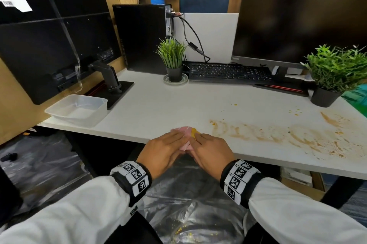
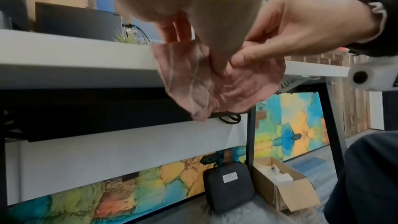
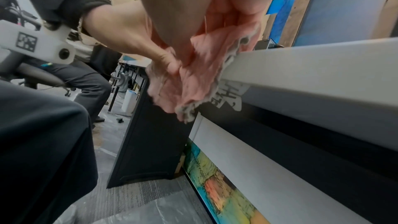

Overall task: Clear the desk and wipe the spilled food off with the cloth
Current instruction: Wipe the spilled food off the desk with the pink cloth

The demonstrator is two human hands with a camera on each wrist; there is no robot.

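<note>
A crumpled pink cloth (image 1: 183, 131) with a yellow-orange food stain hangs over the front edge of the white desk (image 1: 158, 104). My left hand (image 1: 177, 137) and right hand (image 1: 198, 137) hold it between them, fingers curled into the fabric. In the left wrist view the cloth (image 2: 215, 83) droops below the desk edge, and the right hand's thumb (image 2: 243, 59) pinches it. The right wrist view has the cloth (image 3: 200, 77) bunched against the edge under both hands. Brown-orange food smears (image 1: 288, 134) spread over the desk to the right of the hands.
A clear plastic tub (image 1: 77, 109) sits at the desk's left front. Behind stand a monitor seen from the back (image 1: 49, 35), a PC tower (image 1: 141, 37), a small potted plant (image 1: 172, 59), a keyboard (image 1: 228, 71), a second monitor (image 1: 297, 23) and a larger plant (image 1: 333, 72). A plastic-lined bin (image 1: 188, 214) lies below.
</note>
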